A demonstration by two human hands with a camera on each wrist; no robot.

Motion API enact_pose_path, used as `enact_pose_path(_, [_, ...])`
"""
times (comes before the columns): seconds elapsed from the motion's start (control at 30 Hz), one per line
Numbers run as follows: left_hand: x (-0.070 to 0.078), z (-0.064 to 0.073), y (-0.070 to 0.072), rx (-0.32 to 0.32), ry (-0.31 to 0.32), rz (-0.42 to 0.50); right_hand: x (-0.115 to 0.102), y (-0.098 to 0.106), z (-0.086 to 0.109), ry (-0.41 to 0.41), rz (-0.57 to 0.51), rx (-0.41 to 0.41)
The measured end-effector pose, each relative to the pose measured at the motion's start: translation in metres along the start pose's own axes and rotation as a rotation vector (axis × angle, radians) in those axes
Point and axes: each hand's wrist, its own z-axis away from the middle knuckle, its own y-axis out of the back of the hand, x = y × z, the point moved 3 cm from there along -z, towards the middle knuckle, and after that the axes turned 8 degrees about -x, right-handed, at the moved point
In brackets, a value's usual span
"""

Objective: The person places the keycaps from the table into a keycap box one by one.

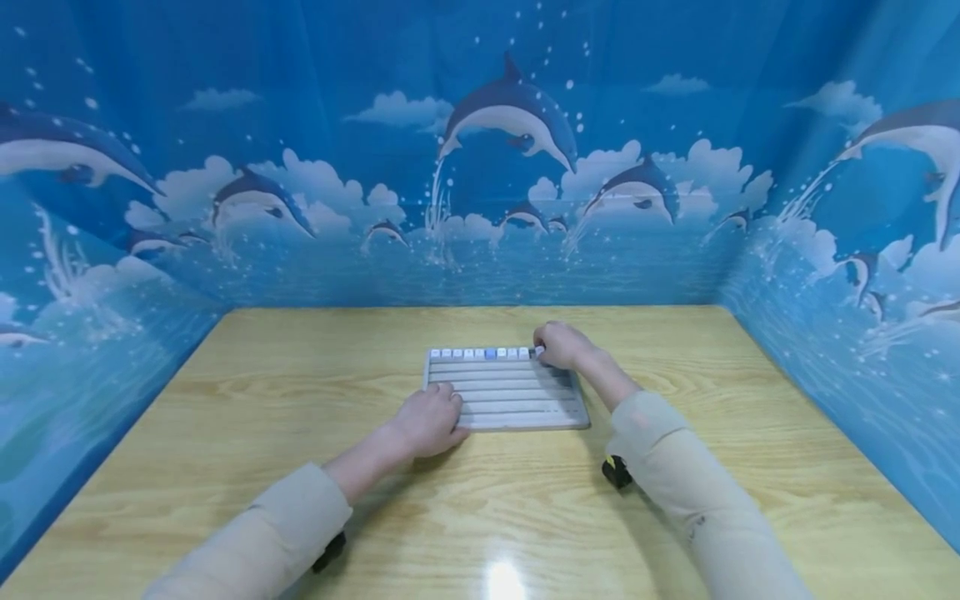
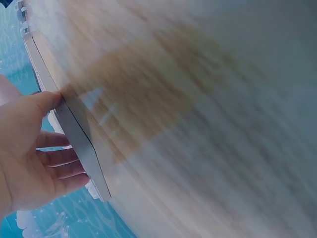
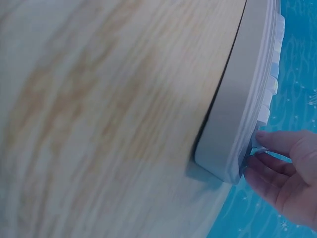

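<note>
A pale grey tray point(image 1: 517, 406) with several long parallel ridges lies flat on the table. Along its far edge runs a row of small white keycaps point(image 1: 457, 353), with one blue keycap point(image 1: 491, 353) among them. My left hand point(image 1: 431, 419) holds the tray by its near left corner; the left wrist view shows the thumb on one edge and the fingers against the side. At the far right corner, my right hand point(image 1: 564, 344) pinches a white keycap point(image 3: 256, 145) at the right end of the row. My fingers partly hide that keycap.
The tray rests on a light wood-grain table point(image 1: 300, 358). A blue curtain point(image 1: 337, 258) printed with dolphins encloses the table at the back and both sides. Dark wrist devices point(image 1: 617, 472) sit under both sleeves.
</note>
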Motion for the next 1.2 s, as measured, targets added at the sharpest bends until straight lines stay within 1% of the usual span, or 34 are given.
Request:
enact_pose_path(0.17, [0.001,-0.001,0.000,-0.017,0.015,0.004,0.000,0.000,-0.002,0.003,-0.020,0.012])
enact_pose_path(0.3, [0.001,0.000,-0.002,-0.033,0.023,0.024,0.000,-0.002,-0.003,0.021,-0.021,0.001])
enact_pose_path(0.5, [0.001,0.002,-0.001,-0.006,0.022,0.030,0.000,-0.003,-0.002,0.054,-0.024,0.008])
enact_pose_path(0.57, [0.000,0.002,-0.001,0.003,0.019,0.026,0.001,-0.002,-0.001,0.077,-0.018,0.010])
enact_pose_path(0.7, [0.000,0.003,-0.001,0.020,0.012,0.010,0.004,-0.003,-0.001,0.092,-0.009,0.009])
enact_pose_path(0.87, [0.000,0.004,-0.001,0.028,0.007,-0.007,0.007,-0.005,-0.002,0.091,-0.018,0.011])
enact_pose_path(1.2, [0.001,0.004,0.000,-0.007,0.013,-0.006,0.010,-0.004,-0.002,0.081,-0.048,0.006])
